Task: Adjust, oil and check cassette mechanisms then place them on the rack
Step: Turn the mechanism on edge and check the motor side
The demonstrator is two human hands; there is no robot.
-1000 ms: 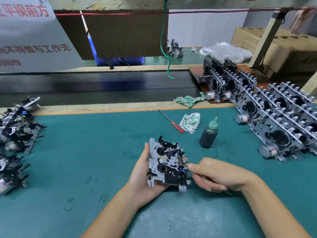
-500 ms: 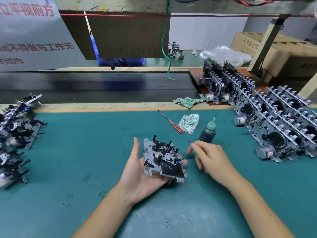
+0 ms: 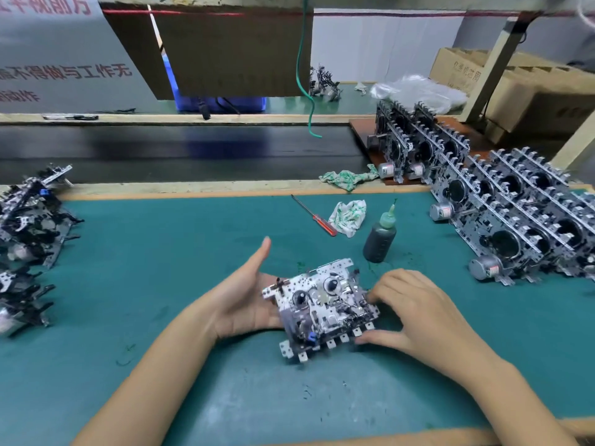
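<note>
Both my hands meet at the cassette mechanism (image 3: 322, 312): my left hand (image 3: 244, 300) lies flat and spread beneath its left side, thumb up. My right hand (image 3: 415, 312) pinches its right edge, fingers curled, with the oil bottle (image 3: 380, 238) just beyond my knuckles.

The cassette mechanism (image 3: 322, 312) is shiny perforated metal with black plastic parts. The surface (image 3: 161, 262) wears a matt teal mat, scuffed pale at 6 o'clock. At 1 o'clock, a crumpled cloth (image 3: 347, 217).
</note>
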